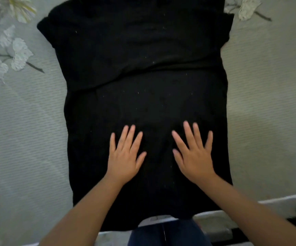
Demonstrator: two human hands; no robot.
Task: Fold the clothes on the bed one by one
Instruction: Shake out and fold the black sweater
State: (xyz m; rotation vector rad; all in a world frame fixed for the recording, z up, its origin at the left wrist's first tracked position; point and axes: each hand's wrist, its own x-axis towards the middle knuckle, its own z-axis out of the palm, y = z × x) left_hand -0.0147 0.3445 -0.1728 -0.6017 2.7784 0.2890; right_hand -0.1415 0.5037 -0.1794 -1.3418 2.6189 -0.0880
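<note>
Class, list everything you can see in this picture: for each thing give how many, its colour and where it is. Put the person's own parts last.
Black garment: one, black, spread flat down the middle of the bed, sides folded in, near edge hanging over the bed's edge.
Bedsheet: one, pale grey-green with white printed flowers, under the garment.
Trousers: one pair, dark blue, bottom centre, on the person.
Left hand: one, flat on the garment's near half, fingers spread.
Right hand: one, flat beside it, fingers spread.

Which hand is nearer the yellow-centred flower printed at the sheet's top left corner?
Left. The left hand lies flat on the black garment, on the yellow-centred flower's side; the right hand lies farther across.
</note>
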